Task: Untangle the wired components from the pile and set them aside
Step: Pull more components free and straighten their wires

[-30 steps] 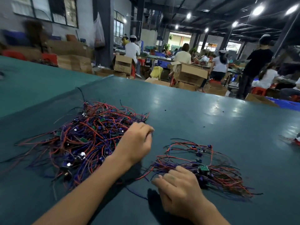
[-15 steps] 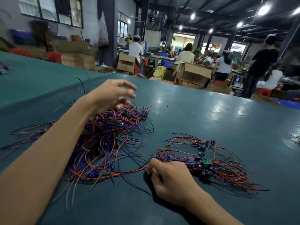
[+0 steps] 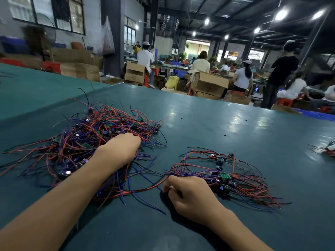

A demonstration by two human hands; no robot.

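- Pile (image 3: pixel 87 140) of red, blue and black wired components lies on the teal surface (image 3: pixel 217 124) at about 9 o'clock in our view, with its leads splayed out on all sides.
- Left hand (image 3: pixel 121 147) sits on the pile's 4 o'clock edge. The fingers curl down into the wires and the tips are hidden, so we judge it is gripping a clump to pull one component free.
- Set-aside bundle (image 3: pixel 235 178) lies at 4 o'clock, apart from the pile. Its leads run roughly the same way, which makes it the done stack.
- Right hand (image 3: pixel 190 194) is at the bundle's 8 o'clock end, fingers curled and thumb against forefinger. It appears to pinch the wire ends there, likely to pin the bundle so it does not drag.
- One red wire (image 3: pixel 145 190) curves from the pile's 5 o'clock side toward the right hand. We cannot tell whether it is held.
- Green board (image 3: pixel 225 176) shows in the bundle. Any markings on it are too small to read.
- Cardboard boxes (image 3: pixel 208 84) stand at 12 o'clock beyond the surface, and their print is too blurred to read.
- We see no brand or label we can read anywhere.
- Small wire cluster (image 3: pixel 326 149) sits at the 3 o'clock edge, well apart from both hands.
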